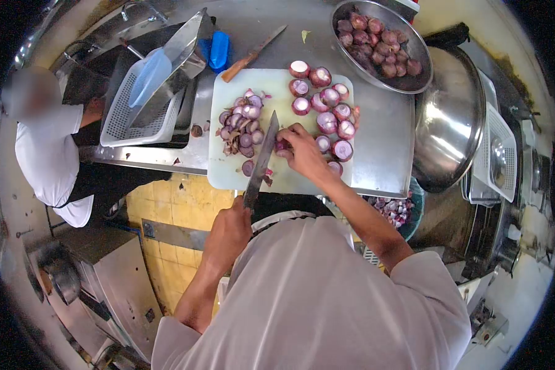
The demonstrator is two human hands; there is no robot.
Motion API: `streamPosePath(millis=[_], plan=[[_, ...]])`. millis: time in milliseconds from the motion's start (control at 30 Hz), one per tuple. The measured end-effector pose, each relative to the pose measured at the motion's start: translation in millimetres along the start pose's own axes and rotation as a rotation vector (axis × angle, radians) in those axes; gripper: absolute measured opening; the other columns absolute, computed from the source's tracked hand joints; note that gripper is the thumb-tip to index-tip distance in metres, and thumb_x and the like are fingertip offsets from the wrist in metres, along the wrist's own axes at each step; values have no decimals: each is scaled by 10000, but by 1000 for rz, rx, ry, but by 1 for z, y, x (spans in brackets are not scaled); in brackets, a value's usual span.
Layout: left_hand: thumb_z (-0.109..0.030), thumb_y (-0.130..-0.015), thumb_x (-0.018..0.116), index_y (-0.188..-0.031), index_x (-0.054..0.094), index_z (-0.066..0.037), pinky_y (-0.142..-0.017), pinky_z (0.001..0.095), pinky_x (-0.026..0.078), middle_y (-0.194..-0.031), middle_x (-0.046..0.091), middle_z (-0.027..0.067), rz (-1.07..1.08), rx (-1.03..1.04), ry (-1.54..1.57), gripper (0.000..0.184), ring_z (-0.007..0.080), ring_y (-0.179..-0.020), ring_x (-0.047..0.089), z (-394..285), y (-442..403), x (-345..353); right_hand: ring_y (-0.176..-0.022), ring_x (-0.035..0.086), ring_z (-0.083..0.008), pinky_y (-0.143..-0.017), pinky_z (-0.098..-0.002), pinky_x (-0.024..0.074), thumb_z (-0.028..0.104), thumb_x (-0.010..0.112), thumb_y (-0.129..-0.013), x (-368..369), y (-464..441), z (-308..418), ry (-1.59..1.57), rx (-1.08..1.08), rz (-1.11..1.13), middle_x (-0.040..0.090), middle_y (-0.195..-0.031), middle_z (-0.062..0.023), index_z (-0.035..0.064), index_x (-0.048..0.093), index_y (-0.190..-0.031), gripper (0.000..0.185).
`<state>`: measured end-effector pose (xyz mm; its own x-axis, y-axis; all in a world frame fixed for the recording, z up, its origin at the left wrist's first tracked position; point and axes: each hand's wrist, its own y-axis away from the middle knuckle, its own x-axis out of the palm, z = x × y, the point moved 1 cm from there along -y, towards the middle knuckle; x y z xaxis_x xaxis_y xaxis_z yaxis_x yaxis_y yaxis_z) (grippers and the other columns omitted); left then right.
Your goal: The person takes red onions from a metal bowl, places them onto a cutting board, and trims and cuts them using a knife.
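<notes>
Big knife: the big knife (263,161) slants over the near part of the board, its long axis running away from the person and leaning right; the tip points to the far side, the handle end is at the near edge.
Left hand: the left hand (231,226) is closed in a fist round the knife's handle.
Right hand: the right hand (306,152) has its fingertips drawn together, pinching a red onion (281,145) on the board, just right of the blade.
Board: the white board (262,83) lies on the metal counter (382,148), with sliced-off onion ends (240,126) heaped left and trimmed onions (327,122) grouped right.
Small knife: the small knife (251,57) lies at the board's far left corner, its wooden handle toward the person, the blade pointing away and right.
Metal bowl: the metal bowl (421,52) at the far right holds whole red onions (385,42).
Tub: the tub (417,213), below the counter's right side, holds chopped onion (390,211).
White basket: the white basket (116,127), well left of the board, holds a pale blue thing.
Pot: the large pot (450,117) stands beside the metal bowl; its contents cannot be seen.
</notes>
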<state>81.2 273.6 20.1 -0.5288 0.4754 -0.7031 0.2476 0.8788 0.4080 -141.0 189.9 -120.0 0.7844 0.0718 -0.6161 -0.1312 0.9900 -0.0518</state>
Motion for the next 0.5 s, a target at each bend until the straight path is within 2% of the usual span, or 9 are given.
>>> streamPosePath(millis=[100,167,233,300,433,500], plan=[[-41,-949,558,-992,536,78,-596,597,481,-651,604,322,22,12,78,128,522,-661,636,15,-19,25,-1066,618,-395,-910,-469,514,71,824,-768,-2,1,0,-6,14,23,597,-1153,-166,60,645,-1133,406],[-31,-939,556,-952,525,71,-604,600,484,-659,611,320,-104,139,16,107,517,-671,644,26,-41,51,-1058,615,-398,-904,-474,514,57,824,-758,-5,1,3,5,7,46,597,-1138,-165,54,630,-1122,412],[-35,-936,563,-941,519,67,-613,600,489,-669,616,323,-105,126,9,111,518,-685,648,35,-57,69,-1051,613,-401,-898,-479,514,43,823,-747,-4,3,5,19,-4,67,596,-1124,-164,47,616,-1111,419],[-39,-934,570,-929,514,64,-623,600,493,-679,620,326,-102,127,4,118,518,-698,652,37,-65,74,-1011,610,-396,-858,-494,498,38,824,-698,-1,8,1,35,-116,-42,593,-1076,-156,50,602,-1082,444],[-72,-955,589,-928,529,57,-636,595,487,-713,622,338,-159,135,35,146,531,-742,646,49,-68,66,-1000,598,-389,-846,-492,469,68,810,-659,-10,11,-15,56,23,-1,600,-1056,-149,60,604,-1051,443],[-92,-976,588,-959,561,53,-650,588,477,-773,630,347,-151,100,70,148,534,-784,639,53,-69,63,-1044,584,-365,-862,-488,442,100,788,-657,-23,4,-21,181,-126,-202,623,-1089,-134,71,600,-1019,409]])
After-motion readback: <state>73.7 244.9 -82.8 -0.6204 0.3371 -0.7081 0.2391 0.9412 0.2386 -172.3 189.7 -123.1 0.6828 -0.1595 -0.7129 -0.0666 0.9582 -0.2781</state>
